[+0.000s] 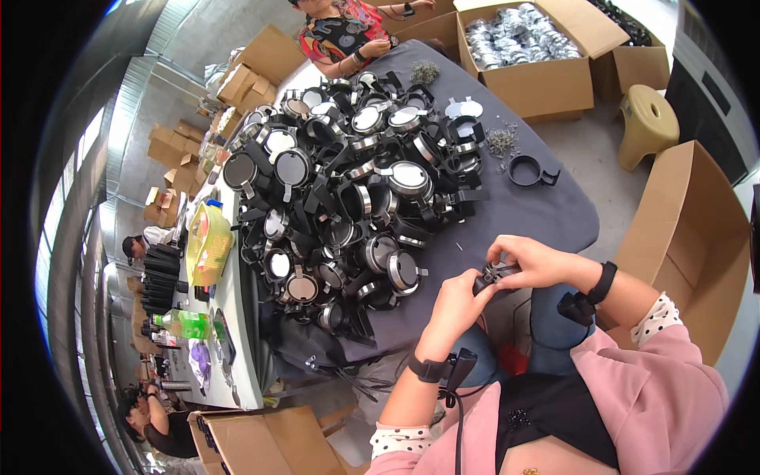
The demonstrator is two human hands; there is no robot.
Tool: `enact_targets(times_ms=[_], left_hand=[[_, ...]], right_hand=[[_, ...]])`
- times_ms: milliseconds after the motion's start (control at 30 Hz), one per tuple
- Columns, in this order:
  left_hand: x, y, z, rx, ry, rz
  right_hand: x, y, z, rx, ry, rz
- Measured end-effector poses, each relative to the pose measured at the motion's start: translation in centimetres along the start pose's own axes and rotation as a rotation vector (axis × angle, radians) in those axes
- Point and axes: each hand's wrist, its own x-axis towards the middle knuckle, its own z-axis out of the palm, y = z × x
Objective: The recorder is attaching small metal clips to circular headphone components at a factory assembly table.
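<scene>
In front of me, at the near edge of the grey-covered table, both hands are closed on one small black part. My left hand grips its left side and my right hand pinches it from the right. Fingers cover much of the part, so its exact kind does not show. Beyond my hands lies a big heap of black handled rings with round silver lids. A single black ring with a handle lies apart at the right side.
Small metal pieces lie in piles on the table. A person sits at the far end. Open cardboard boxes stand beyond, and another box is at my right, near a tan stool. A white side table stands left.
</scene>
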Motion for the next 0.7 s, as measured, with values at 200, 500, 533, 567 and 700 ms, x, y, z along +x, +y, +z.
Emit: enact_targets(times_ms=[200, 500, 533, 567, 700], left_hand=[[0.4, 0.0, -0.4, -0.026, -0.021, -0.071], [1.2, -0.7, 0.3, -0.141, -0.054, -0.083], [1.2, -0.6, 0.4, -0.144, -0.057, -0.089], [1.2, -0.5, 0.3, -0.16, -0.077, -0.098], [1.0, -0.3, 0.7, -0.141, -0.111, -0.077]], right_hand=[[-0.3, 2.5, -0.2, -0.23, -0.009, -0.366], [1.0, 3.2, -0.3, -0.596, -0.136, -0.462], [1.1, 3.4, -0.3, -0.592, -0.141, -0.459], [1.2, 3.6, -0.4, -0.598, -0.143, -0.497], [1.1, 4.0, -0.9, -0.635, -0.173, -0.577]])
